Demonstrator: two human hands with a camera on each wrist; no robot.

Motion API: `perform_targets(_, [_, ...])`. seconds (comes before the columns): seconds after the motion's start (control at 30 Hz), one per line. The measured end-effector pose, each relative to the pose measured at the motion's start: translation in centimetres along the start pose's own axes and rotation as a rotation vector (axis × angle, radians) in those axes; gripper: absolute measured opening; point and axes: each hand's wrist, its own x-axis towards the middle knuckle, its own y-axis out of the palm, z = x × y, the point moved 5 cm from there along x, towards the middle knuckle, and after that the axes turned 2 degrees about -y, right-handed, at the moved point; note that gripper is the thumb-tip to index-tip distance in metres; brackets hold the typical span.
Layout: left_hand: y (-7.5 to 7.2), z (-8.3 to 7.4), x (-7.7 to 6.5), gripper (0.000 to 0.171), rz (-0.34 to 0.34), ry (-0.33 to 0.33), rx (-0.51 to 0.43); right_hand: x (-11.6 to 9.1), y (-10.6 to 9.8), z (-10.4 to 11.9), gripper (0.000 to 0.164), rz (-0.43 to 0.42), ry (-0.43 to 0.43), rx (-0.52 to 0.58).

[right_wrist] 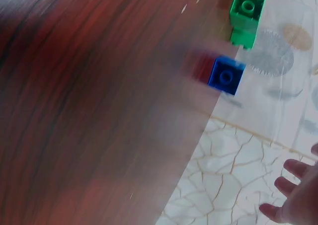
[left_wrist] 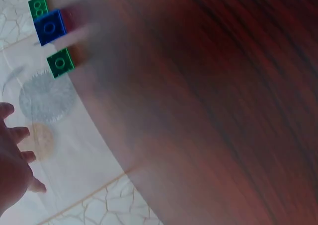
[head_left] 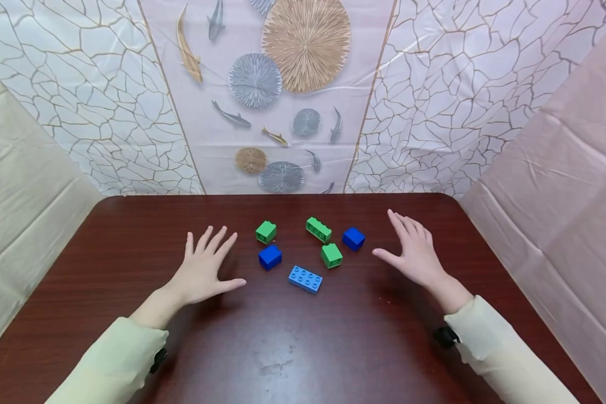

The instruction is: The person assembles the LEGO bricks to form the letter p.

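Observation:
Toy building bricks lie in a loose cluster mid-table. My left hand (head_left: 202, 272) hovers left of them with fingers spread, holding nothing. Closest to it are a dark blue brick (head_left: 270, 257) and a small green brick (head_left: 266, 232). On the other side my right hand (head_left: 413, 252), fingers apart and also holding nothing, is nearest a second dark blue brick (head_left: 353, 239). Between the hands are a longer green brick (head_left: 318, 230), another small green brick (head_left: 331, 256) and a light blue brick (head_left: 305, 279) with its studs up. The right wrist view shows a dark blue brick's hollow underside (right_wrist: 226, 76).
The bricks lie on a dark reddish-brown wooden table (head_left: 303, 348). Behind its far edge hangs a patterned sheet (head_left: 131, 101) with fish and round shapes. Plain pale cloth (head_left: 560, 185) closes off both sides. Each sleeve has a dark device (head_left: 445, 336) at the wrist.

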Motion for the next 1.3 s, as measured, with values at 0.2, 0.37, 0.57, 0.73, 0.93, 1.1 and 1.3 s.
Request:
perform_targets(0.2, [0.7, -1.2, 1.4, 0.092, -0.020, -0.017, -0.070, 1.0, 0.6, 1.2, 0.083, -0.038, 0.069, 0.172])
perform_targets(0.37, [1.2, -2.0, 2.4, 0.091, 0.005, -0.049, -0.118, 1.8, 1.6, 2.2, 0.079, -0.010, 0.149, 0.308])
perform_targets(0.57, [1.7, -2.8, 3.5, 0.089, 0.034, -0.080, -0.168, 2.4, 2.9, 3.3, 0.073, 0.035, 0.205, 0.376])
perform_targets(0.73, [2.6, -3.0, 4.1, 0.088, 0.092, -0.124, -0.191, 2.6, 4.1, 3.9, 0.070, 0.086, 0.236, 0.375])
perform_targets(0.93, [3.5, -3.2, 4.7, 0.087, 0.148, -0.156, -0.218, 2.8, 5.5, 4.6, 0.066, 0.149, 0.258, 0.327])
perform_targets(1.1, [4.3, -3.5, 5.1, 0.084, 0.178, -0.165, -0.231, 3.1, 6.6, 5.3, 0.063, 0.194, 0.258, 0.306])
perform_targets(1.3, [4.9, -3.9, 5.8, 0.079, 0.196, -0.176, -0.244, 3.2, 7.7, 5.9, 0.064, 0.251, 0.263, 0.276])
